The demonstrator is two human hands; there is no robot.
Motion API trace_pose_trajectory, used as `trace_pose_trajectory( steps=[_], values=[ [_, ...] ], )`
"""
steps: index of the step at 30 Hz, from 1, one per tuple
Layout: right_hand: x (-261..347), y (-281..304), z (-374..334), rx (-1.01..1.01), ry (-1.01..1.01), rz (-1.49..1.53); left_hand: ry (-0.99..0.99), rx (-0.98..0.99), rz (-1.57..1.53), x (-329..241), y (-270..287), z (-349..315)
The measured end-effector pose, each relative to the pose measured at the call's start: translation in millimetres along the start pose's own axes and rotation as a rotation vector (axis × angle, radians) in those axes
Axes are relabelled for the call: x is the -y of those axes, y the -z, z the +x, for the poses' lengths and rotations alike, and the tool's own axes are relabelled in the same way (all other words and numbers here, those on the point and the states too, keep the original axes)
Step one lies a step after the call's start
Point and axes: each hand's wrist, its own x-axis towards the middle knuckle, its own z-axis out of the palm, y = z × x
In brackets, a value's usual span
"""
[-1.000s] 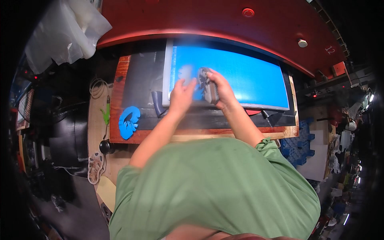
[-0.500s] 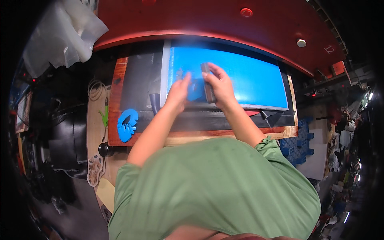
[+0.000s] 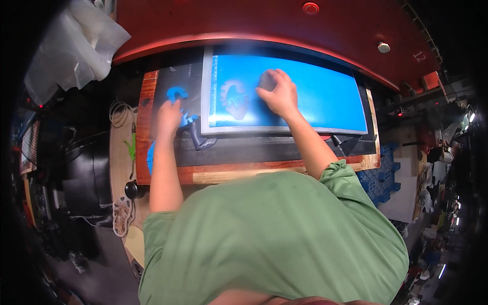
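Note:
My left hand (image 3: 169, 118), a little blurred, is closed on a curved blue cut piece (image 3: 178, 94) with toothed edges, over the dark board left of the blue sheet. Under my left forearm, another blue cut piece (image 3: 151, 156) shows only in part. My right hand (image 3: 280, 95) grips a greyish cutting die (image 3: 266, 81) on or just above the blue sheet (image 3: 320, 91); its far side is hidden by my fingers. Left of the die, a cut-out shape (image 3: 235, 99) with a jagged inner edge shows in the sheet.
A red machine beam (image 3: 244, 23) with a red button (image 3: 310, 8) spans the far side. The sheet lies on a wood-edged table (image 3: 229, 176). Clear plastic (image 3: 76, 46) hangs at far left. A blue pallet (image 3: 378, 170) stands at right.
My left hand has moved left, off the sheet, carrying the blue piece. My right hand has turned the die from upright to flatter over the sheet.

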Motion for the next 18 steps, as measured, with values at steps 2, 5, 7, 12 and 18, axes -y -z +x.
trace_pose_trajectory(
  steps=[2,5,7,12,18],
  values=[
    [5.6,-9.7,-5.6,-0.003,0.025,-0.128,0.004,-0.053,0.242,7.6,0.2,-4.9],
    [12.7,-16.6,-11.5,0.047,0.028,-0.271,-0.066,-0.257,0.593,6.7,0.4,-25.3],
    [15.8,-18.0,-14.1,-0.038,0.071,-0.281,-0.185,-0.424,0.721,0.9,2.2,-38.5],
    [16.6,-19.9,-15.2,-0.039,0.068,-0.308,-0.559,-0.481,0.611,-15.4,-6.5,-63.4],
    [-8.8,22.6,-32.2,0.033,0.097,-0.261,-1.073,-0.130,0.311,-17.1,-45.0,-123.1]
  ],
)
